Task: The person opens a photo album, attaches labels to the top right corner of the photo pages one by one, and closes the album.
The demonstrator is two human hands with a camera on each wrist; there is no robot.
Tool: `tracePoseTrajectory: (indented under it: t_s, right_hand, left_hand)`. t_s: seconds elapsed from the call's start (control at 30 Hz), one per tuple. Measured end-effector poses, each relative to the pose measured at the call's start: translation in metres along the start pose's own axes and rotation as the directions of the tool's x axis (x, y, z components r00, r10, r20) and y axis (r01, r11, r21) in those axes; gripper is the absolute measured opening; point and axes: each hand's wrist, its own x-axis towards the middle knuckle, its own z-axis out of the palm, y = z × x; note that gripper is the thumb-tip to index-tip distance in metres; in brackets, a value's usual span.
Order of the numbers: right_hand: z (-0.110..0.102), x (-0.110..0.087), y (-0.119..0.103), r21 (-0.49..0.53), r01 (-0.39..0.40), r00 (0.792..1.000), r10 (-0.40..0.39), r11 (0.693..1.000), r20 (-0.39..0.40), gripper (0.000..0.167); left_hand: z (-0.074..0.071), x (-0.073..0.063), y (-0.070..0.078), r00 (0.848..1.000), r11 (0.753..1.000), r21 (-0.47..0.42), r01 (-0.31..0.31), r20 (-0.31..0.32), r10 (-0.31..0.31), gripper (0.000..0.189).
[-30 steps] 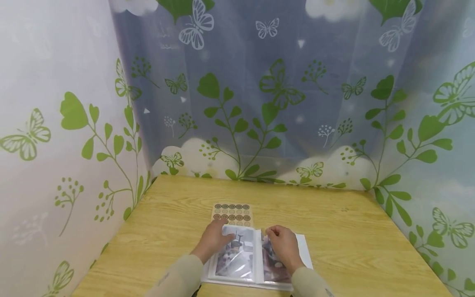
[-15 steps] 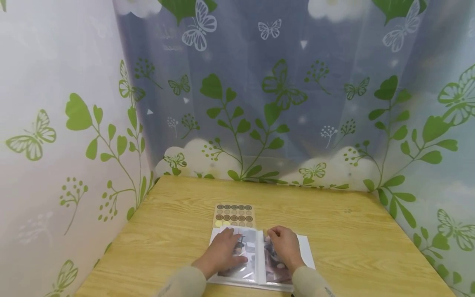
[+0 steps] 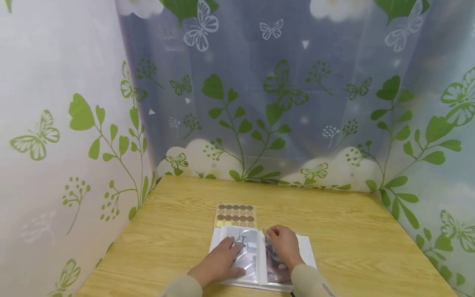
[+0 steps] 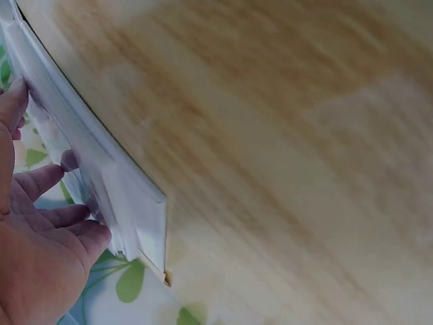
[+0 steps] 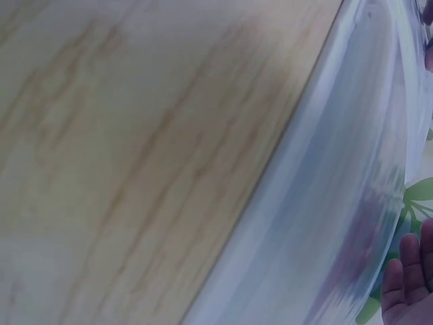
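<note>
A photo album (image 3: 262, 264) lies open on the table, a picture in a clear sleeve on each page. My left hand (image 3: 219, 262) rests on the left page with its fingers spread; in the left wrist view the fingertips (image 4: 95, 233) touch the sleeve. At the top of the right page, near the spine, my right hand (image 3: 285, 245) pinches a small tan sticker (image 3: 264, 232) between thumb and index finger, mostly hidden by the fingertips. Behind the album lies a sheet of round stickers (image 3: 235, 214), its near edge covered; two spots in its front row show yellow.
The album rests on a wood-grain table (image 3: 345, 231). Curtains (image 3: 222, 103) printed with leaves and butterflies hang behind and at both sides of it.
My left hand has moved from the album's upper left corner and the sheet down onto the left page, uncovering two yellow spots. My right hand keeps its place.
</note>
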Motion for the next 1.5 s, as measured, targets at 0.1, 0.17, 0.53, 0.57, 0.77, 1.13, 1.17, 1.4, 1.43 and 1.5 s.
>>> tracePoseTrajectory:
  t_s: [0.1, 0.17, 0.53, 0.57, 0.77, 1.13, 1.17, 1.4, 1.43, 1.5]
  right_hand:
    - [0.003, 0.002, 0.000, -0.011, -0.007, 1.000, 0.007, 1.000, 0.013, 0.015]
    - [0.005, 0.004, 0.000, -0.024, -0.009, 1.000, 0.010, 1.000, 0.018, 0.015]
    - [0.009, 0.009, -0.005, -0.102, -0.022, 0.999, 0.027, 0.995, 0.043, 0.016]
    - [0.010, 0.010, -0.005, -0.106, -0.014, 0.999, 0.018, 0.994, 0.043, 0.016]
    - [0.013, 0.014, -0.007, -0.128, 0.051, 0.997, -0.043, 0.990, 0.063, 0.015]
    - [0.028, 0.025, -0.009, -0.184, 0.147, 0.989, -0.139, 0.972, 0.059, 0.014]
    - [0.029, 0.026, -0.008, -0.191, 0.154, 0.988, -0.145, 0.970, 0.056, 0.014]
    - [0.033, 0.030, -0.003, -0.224, 0.193, 0.981, -0.181, 0.955, 0.071, 0.014]
    - [0.034, 0.030, -0.003, -0.230, 0.200, 0.979, -0.188, 0.952, 0.073, 0.014]
    - [0.035, 0.031, -0.003, -0.243, 0.206, 0.978, -0.192, 0.948, 0.079, 0.014]
  left_hand:
    - [0.000, -0.002, -0.001, 1.000, 1.000, -0.001, 0.012, 0.004, -0.012, 0.075]
    - [0.001, -0.003, -0.001, 1.000, 1.000, -0.005, 0.021, 0.009, -0.021, 0.076]
    - [0.008, -0.003, -0.004, 0.999, 0.999, -0.008, 0.042, 0.026, -0.042, 0.077]
    - [0.008, -0.003, -0.004, 0.999, 0.999, -0.008, 0.040, 0.025, -0.040, 0.076]
    - [0.007, -0.004, -0.003, 1.000, 1.000, 0.003, 0.028, 0.012, -0.028, 0.074]
    - [0.008, -0.003, -0.003, 1.000, 1.000, 0.011, 0.024, 0.018, -0.025, 0.073]
    - [0.008, -0.003, -0.003, 1.000, 1.000, 0.013, 0.023, 0.018, -0.023, 0.073]
    - [0.010, -0.002, -0.005, 0.999, 0.999, 0.021, 0.025, 0.020, -0.025, 0.074]
    - [0.010, -0.001, -0.005, 0.999, 0.999, 0.021, 0.025, 0.019, -0.025, 0.074]
    - [0.010, -0.001, -0.006, 1.000, 1.000, 0.019, 0.025, 0.018, -0.026, 0.074]
